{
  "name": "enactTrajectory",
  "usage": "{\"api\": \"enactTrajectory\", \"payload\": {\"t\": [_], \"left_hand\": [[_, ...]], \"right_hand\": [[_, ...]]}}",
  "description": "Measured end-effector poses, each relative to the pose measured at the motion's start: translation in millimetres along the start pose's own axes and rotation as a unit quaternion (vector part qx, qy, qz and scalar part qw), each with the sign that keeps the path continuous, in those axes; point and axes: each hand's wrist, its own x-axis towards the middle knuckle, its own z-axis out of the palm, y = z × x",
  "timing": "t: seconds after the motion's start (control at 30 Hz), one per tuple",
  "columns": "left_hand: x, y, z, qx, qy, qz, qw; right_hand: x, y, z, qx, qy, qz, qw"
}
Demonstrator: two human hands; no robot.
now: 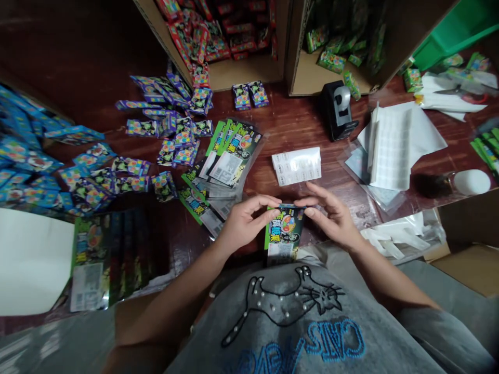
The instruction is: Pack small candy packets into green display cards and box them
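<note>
A printed plastic candy bag (284, 231) in black and green stands between my hands at the table's front edge, close to my shirt. My left hand (253, 215) pinches its upper left corner between thumb and fingers. At the upper right corner, the thumb and fingers of my right hand (329, 213) close on the bag. A thin blue strip shows along the bag's top edge; I cannot tell what it is. Just beyond my fingers lies a white sheet of round stickers (298, 166). More flat printed bags (234, 156) lie fanned out beyond my left hand.
Purple candy boxes (175, 130) and blue boxes (31, 161) are heaped at the left. Cartons hold red boxes (202, 41) and green boxes (331, 59) at the back. A black tape dispenser (337, 111), label sheets (392, 148), a white-capped bottle (463, 183) and scissors (463, 94) lie right.
</note>
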Motion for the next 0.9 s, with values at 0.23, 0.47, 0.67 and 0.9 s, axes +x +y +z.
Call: {"api": "enactTrajectory", "payload": {"t": [0.23,0.47,0.67,0.9], "left_hand": [[1,1,3.2,0.018,-0.006,-0.003,1.0],[-11,2,5.4,0.009,0.025,-0.01,1.0],[-34,-17,-7.0,-0.212,0.031,-0.037,0.976],[-128,22,-61.3,0.03,0.311,-0.04,0.949]], "right_hand": [[44,-41,-14,-0.203,-0.183,-0.05,0.96],[41,-29,4,-0.292,-0.13,-0.105,0.942],[52,-17,15,-0.259,-0.224,-0.164,0.925],[137,-22,130,-0.077,-0.181,-0.072,0.978]]}}
